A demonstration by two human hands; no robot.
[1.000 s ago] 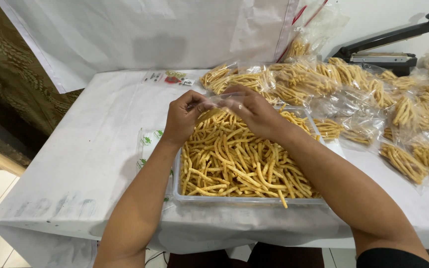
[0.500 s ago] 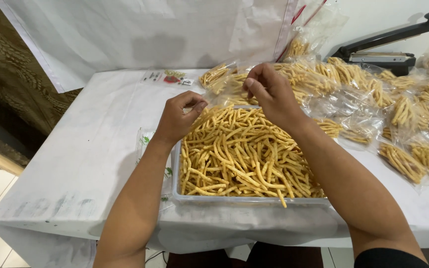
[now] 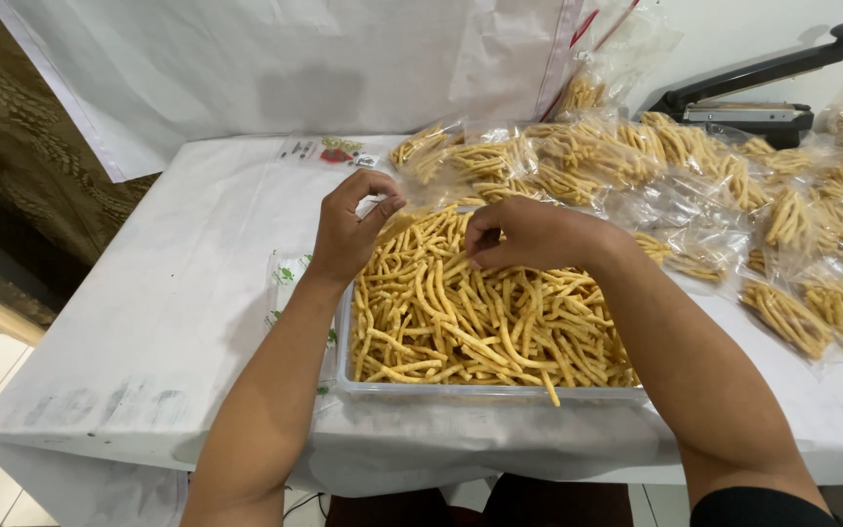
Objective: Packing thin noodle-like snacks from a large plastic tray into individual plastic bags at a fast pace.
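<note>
— What are the hands doing in the head view?

— I see the left hand (image 3: 348,229) pinched, seemingly on a clear bag (image 3: 412,200); the right hand (image 3: 529,234) curled, gathering yellow snack sticks (image 3: 480,322) heaped in the tray (image 3: 490,393) on the surface (image 3: 178,293).

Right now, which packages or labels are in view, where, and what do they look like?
Filled bags: clear plastic, yellow snack sticks inside, piled across the table's far right.
Bag in hand: clear, at the tub's far edge, pinched by the left hand; right hand beside it.
Flat label sheet: far side, clear with red and green print.
Empty bag stack: left of the tub, clear with green print.
</note>
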